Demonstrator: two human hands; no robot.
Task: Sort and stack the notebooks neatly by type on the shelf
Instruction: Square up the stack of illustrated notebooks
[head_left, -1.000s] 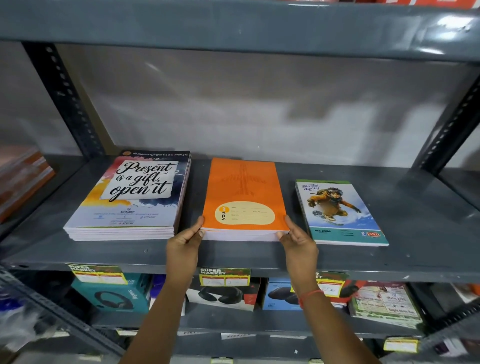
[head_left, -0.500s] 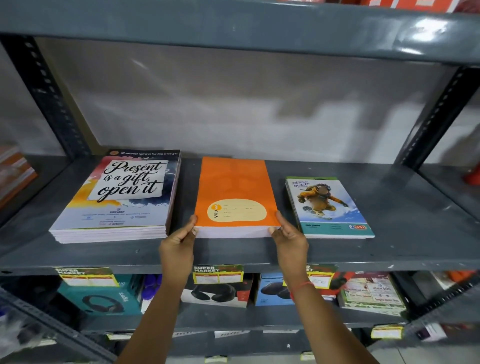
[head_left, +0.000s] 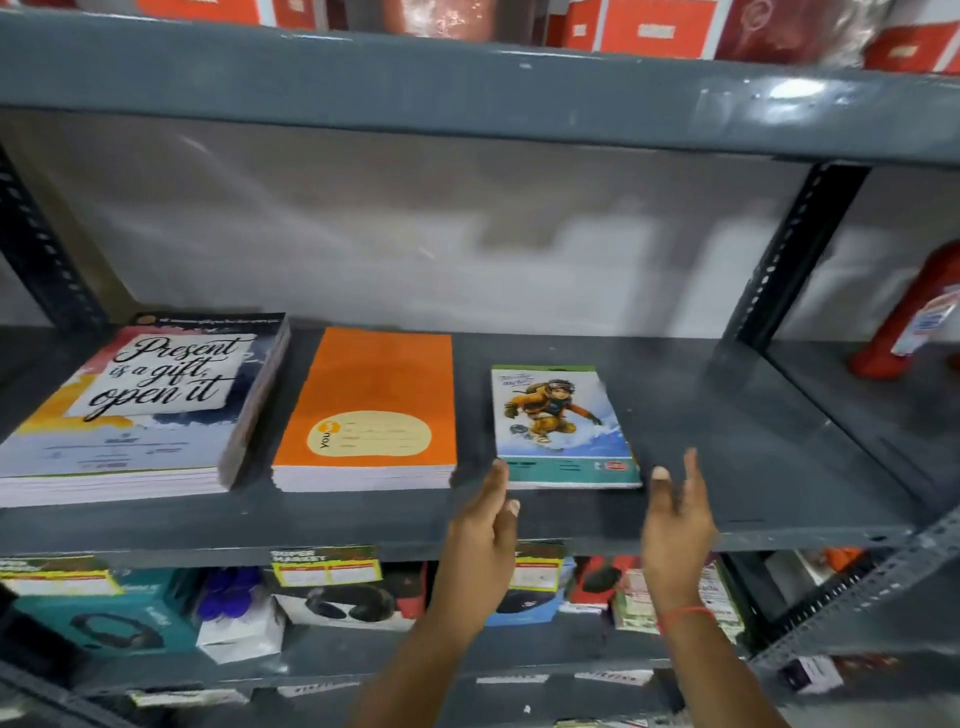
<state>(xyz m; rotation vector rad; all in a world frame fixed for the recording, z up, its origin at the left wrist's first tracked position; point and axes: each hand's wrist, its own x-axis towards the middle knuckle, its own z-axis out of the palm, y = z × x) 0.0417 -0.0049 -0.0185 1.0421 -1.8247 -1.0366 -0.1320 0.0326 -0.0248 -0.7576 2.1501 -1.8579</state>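
Head view, close, facing shelf (head_left: 727, 467)

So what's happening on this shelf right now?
A person is tidying three notebook piles on the grey metal shelf. Both hands are open: the left hand and right hand flank the front of the small cartoon-cover notebook pile. The orange notebook stack and "Present is a gift" stack lie untouched.

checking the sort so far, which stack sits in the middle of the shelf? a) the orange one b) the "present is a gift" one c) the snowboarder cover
a: the orange stack lies between the "Present is a gift" stack on the left and the snowboarder-cover stack on the right.
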